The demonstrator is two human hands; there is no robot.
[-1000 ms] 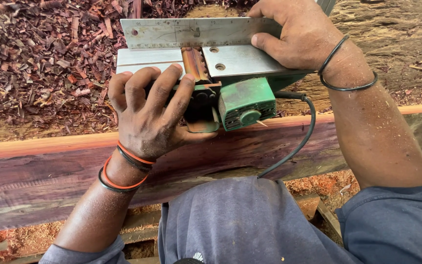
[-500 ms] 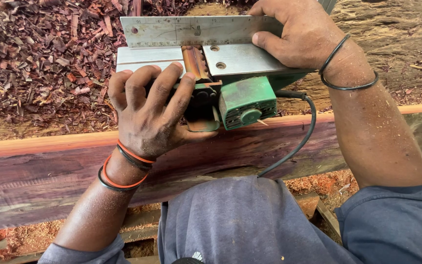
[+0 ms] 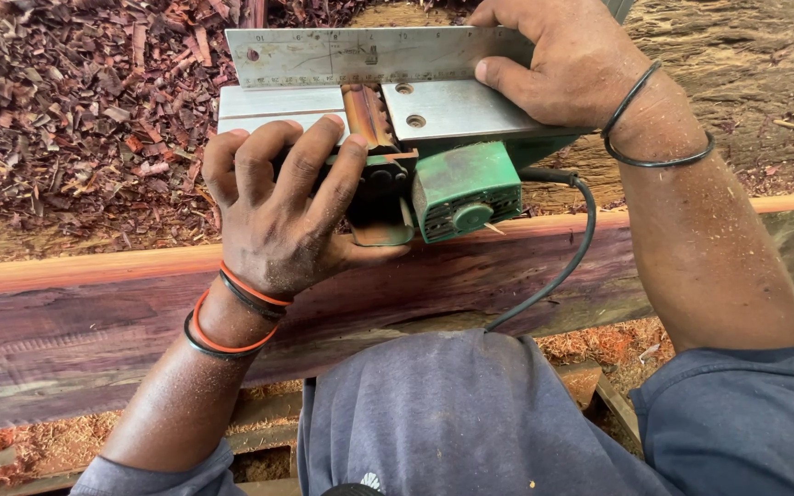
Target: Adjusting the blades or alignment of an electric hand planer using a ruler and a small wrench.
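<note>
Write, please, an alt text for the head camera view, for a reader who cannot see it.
A person's left hand grips an upturned green electric planer lying on a reddish wooden beam, while the right hand presses a metal ruler on its sole plate. Reddish wood shavings cover the ground behind.

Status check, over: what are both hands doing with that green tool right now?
Left hand grips upturned green electric planer. Right hand holds steel ruler on edge across its sole plate. Nothing in the way.

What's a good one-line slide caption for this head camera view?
Left hand grips an upturned green electric planer while the right hand holds a steel ruler against its sole, above a reddish plank.
</note>
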